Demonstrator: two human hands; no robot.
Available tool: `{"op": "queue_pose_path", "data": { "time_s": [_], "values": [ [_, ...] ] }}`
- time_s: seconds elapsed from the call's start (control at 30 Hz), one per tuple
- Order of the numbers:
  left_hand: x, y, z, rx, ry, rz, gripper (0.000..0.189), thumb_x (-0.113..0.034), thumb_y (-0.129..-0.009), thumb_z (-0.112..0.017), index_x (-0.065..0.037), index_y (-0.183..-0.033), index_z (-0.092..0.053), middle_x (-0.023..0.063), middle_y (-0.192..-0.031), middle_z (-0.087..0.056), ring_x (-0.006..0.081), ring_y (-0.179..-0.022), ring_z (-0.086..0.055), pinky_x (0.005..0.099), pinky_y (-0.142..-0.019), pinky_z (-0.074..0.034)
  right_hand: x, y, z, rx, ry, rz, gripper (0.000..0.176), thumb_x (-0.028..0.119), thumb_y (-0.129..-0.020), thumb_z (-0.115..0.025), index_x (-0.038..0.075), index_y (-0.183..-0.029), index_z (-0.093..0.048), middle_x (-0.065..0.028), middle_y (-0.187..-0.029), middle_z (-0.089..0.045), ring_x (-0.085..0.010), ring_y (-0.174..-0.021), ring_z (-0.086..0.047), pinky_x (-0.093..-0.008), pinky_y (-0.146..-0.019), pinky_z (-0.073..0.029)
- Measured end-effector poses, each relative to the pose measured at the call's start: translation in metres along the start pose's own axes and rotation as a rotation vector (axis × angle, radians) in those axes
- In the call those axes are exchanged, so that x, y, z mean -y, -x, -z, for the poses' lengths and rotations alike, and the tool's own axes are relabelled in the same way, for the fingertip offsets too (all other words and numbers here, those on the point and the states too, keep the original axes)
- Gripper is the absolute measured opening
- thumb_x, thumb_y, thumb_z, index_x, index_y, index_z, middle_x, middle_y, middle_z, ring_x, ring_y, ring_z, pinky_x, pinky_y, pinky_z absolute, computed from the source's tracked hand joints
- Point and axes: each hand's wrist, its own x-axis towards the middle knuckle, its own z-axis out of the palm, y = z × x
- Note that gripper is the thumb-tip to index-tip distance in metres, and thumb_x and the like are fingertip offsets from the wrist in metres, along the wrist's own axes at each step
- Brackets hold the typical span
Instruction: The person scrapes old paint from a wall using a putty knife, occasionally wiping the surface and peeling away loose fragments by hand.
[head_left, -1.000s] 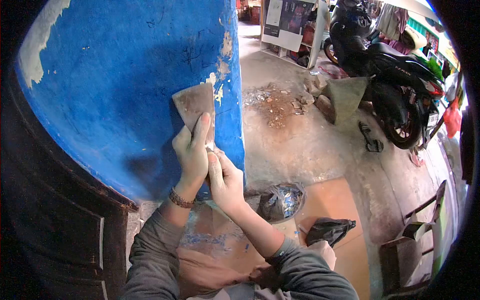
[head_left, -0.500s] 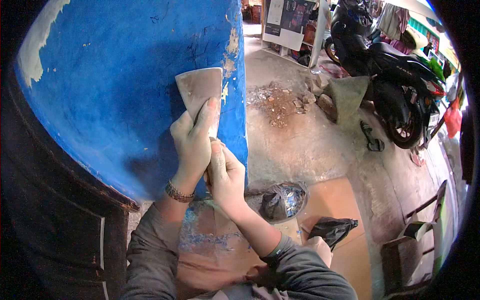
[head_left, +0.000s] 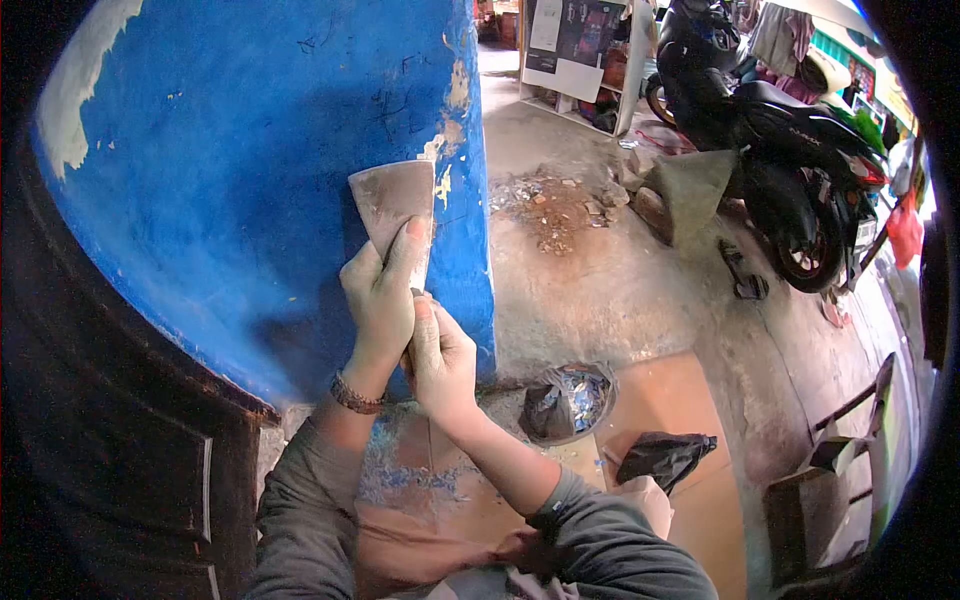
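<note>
Both my hands are closed on a wide metal scraper [head_left: 395, 190], its broad blade up against the blue painted wall [head_left: 260, 180]. My left hand [head_left: 382, 305], with a bracelet at the wrist, grips the lower part of the blade, thumb laid along its face. Just below and to the right, my right hand [head_left: 445, 365] wraps round the handle, which is mostly hidden by the fingers. Right of the blade, a strip of peeled, pale patches [head_left: 445, 140] runs down near the wall's edge.
Below lies cardboard [head_left: 660, 400] with blue paint flakes [head_left: 410, 475], a black bag of scrapings [head_left: 570, 400] and another black bag [head_left: 665, 458]. Rubble [head_left: 560, 210] and a sandal [head_left: 742, 272] lie on the floor near a motorbike [head_left: 790, 160]. A dark wooden piece of furniture [head_left: 120, 430] stands at left.
Both hands have moved the scraper a little down and to the left along the wall. The grip on it looks the same.
</note>
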Motion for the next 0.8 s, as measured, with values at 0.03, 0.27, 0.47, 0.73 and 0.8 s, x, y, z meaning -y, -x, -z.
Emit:
{"op": "queue_pose_path", "data": {
  "time_s": [0.03, 0.27, 0.47, 0.73, 0.8],
  "values": [
    [-0.001, -0.002, -0.001, 0.003, 0.001, 0.000, 0.030, -0.022, -0.087, -0.063, 0.005, -0.074, -0.064, 0.0052, -0.060, -0.059, 0.0063, -0.057, -0.049, 0.0281, -0.048, -0.038, 0.003, -0.001, 0.002, -0.003, 0.000, 0.001, 0.034, 0.023, -0.098, -0.047, -0.004, -0.116, -0.058, -0.0019, -0.079, -0.060, -0.0032, -0.060, -0.046, -0.0198, -0.053, -0.040],
    [0.003, -0.008, -0.005, 0.007, -0.029, -0.044, 0.027, -0.020, -0.087, -0.064, 0.003, -0.074, -0.065, 0.0014, -0.064, -0.061, 0.0054, -0.058, -0.049, 0.0261, -0.050, -0.038, 0.013, -0.005, 0.003, 0.002, 0.008, 0.003, 0.033, 0.021, -0.098, -0.048, -0.005, -0.114, -0.058, -0.0095, -0.096, -0.065, -0.0090, -0.070, -0.054, -0.0241, -0.062, -0.047],
    [0.004, -0.003, -0.007, 0.063, -0.032, -0.006, 0.027, -0.022, -0.088, -0.063, 0.002, -0.075, -0.064, -0.0022, -0.063, -0.057, 0.0039, -0.057, -0.046, 0.0242, -0.049, -0.036, 0.006, -0.004, 0.011, 0.006, 0.040, -0.008, 0.034, 0.022, -0.098, -0.047, -0.006, -0.116, -0.055, -0.0139, -0.104, -0.065, -0.0104, -0.073, -0.057, -0.0258, -0.064, -0.048],
    [0.016, 0.008, 0.003, 0.094, -0.039, 0.097, 0.032, -0.024, -0.088, -0.063, 0.002, -0.070, -0.062, 0.0005, -0.060, -0.057, 0.0056, -0.054, -0.046, 0.0267, -0.047, -0.036, -0.006, 0.010, 0.008, -0.039, 0.114, -0.018, 0.034, 0.020, -0.098, -0.045, -0.007, -0.117, -0.054, -0.0214, -0.113, -0.062, -0.0212, -0.105, -0.060, -0.0304, -0.088, -0.045],
    [0.009, 0.005, 0.002, 0.117, -0.123, 0.035, 0.032, -0.025, -0.088, -0.063, 0.002, -0.070, -0.062, 0.0005, -0.060, -0.057, 0.0060, -0.054, -0.046, 0.0269, -0.047, -0.037, -0.003, 0.009, 0.008, -0.034, 0.085, -0.071, 0.036, 0.022, -0.098, -0.045, -0.007, -0.117, -0.054, -0.0217, -0.117, -0.059, -0.0214, -0.108, -0.058, -0.0305, -0.089, -0.044]
  ]
}}
